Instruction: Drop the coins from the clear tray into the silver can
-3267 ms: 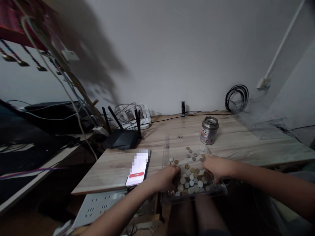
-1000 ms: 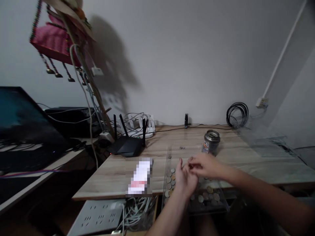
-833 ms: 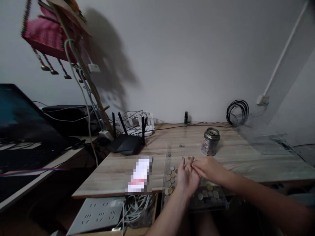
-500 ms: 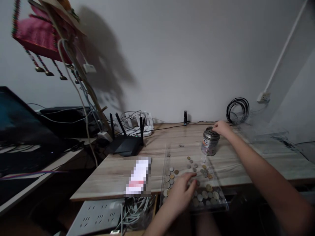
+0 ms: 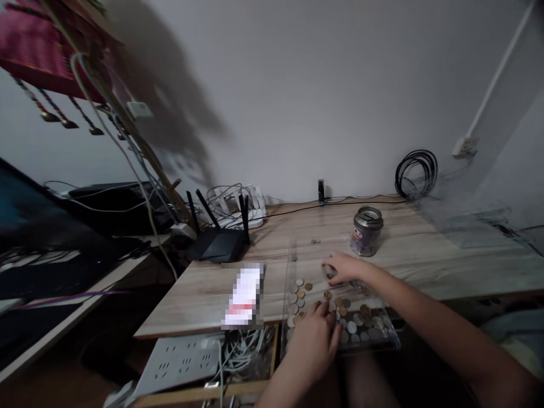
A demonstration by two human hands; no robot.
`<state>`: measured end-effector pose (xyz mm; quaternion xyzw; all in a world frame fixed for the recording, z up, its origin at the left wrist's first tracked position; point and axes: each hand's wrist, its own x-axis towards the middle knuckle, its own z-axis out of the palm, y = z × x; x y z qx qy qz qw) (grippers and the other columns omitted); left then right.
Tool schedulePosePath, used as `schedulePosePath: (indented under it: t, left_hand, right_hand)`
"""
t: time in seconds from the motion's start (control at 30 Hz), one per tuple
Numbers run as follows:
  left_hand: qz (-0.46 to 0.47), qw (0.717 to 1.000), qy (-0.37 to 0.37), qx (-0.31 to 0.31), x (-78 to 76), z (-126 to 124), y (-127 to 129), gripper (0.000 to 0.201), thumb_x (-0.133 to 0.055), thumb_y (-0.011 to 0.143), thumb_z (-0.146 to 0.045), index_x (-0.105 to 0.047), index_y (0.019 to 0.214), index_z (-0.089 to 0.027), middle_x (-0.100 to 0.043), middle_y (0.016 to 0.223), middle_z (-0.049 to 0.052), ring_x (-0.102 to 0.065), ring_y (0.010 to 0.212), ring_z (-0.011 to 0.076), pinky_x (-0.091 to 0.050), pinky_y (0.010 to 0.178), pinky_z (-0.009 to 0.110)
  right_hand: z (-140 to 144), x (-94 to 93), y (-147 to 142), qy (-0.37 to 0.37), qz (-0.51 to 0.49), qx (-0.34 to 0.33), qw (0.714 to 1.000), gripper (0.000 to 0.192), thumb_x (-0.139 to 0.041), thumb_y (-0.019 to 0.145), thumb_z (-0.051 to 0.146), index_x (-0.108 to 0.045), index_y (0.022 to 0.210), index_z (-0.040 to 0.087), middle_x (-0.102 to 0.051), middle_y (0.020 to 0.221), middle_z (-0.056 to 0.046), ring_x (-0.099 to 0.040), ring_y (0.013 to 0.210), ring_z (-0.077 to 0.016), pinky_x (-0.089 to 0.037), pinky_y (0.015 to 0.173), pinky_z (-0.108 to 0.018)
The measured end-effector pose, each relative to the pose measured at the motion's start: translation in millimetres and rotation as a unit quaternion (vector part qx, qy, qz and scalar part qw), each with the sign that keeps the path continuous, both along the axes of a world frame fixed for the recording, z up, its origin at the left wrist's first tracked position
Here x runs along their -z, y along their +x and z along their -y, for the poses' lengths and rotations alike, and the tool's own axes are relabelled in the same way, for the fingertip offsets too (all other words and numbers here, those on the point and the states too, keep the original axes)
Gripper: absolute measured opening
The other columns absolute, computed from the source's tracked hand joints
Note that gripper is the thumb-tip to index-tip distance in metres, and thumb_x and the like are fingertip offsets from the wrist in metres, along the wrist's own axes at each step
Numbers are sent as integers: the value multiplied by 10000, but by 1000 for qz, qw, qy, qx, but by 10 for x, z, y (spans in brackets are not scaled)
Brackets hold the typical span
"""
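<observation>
While two hands, left hand [image 5: 313, 340] and right hand [image 5: 345, 268], touch many coins [image 5: 340, 311] in one tray [image 5: 393, 339], fingers bend together; one tin [image 5: 366, 231] stands near.

My wooden table [image 5: 425, 258] carries a clear tray [image 5: 385, 340] with coins, partly over the front edge. Directly on the wood stand a tin jar [image 5: 366, 230], a black router [image 5: 217, 243], a phone [image 5: 244, 294] and, maybe, two loose coins [image 5: 314, 241].

Right hand [image 5: 344, 268] back from tin can [image 5: 366, 230], now low over coins [image 5: 340, 309] in clear tray [image 5: 385, 340]. Left hand [image 5: 314, 339] slid nearer tray's front, fingers down on coins.
</observation>
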<state>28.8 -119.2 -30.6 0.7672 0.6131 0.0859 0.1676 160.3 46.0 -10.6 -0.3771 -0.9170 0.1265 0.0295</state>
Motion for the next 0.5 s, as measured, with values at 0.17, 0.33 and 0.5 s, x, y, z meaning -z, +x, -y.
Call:
schedulePosePath:
  t: [0.17, 0.33, 0.5]
  left_hand:
    - [19, 1000, 18, 2, -25, 0, -17, 281, -373, 869, -322, -584, 1011, -204, -555, 1118, 92, -482, 1059, 236, -384, 906, 360]
    - [38, 999, 14, 7, -26, -4, -23, 265, -386, 858, -313, -582, 994, -196, -547, 1112, 104, -467, 1064, 255, -361, 912, 376]
    - [53, 998, 20, 1, -7, 12, -30, 269, -386, 863, -322, -581, 1006, -203, -550, 1120, 100, -470, 1059, 256, -352, 916, 381]
  right_hand:
    - [297, 65, 153, -83, 59, -50, 993, 254, -713, 654, 347, -642, 784, 142, -625, 772, 0, -565, 684, -137, -436, 606, -231]
    - [710, 30, 459, -74, 132, -55, 987, 212, -739, 515, 198, -663, 713, 180, -619, 706, 0, -561, 747, -182, -386, 679, -267]
    - [852, -7, 553, -31, 150, -64, 986, 246, -659, 542, 87, -671, 765, 189, -643, 757, -34, -571, 791, -208, -375, 693, -279]
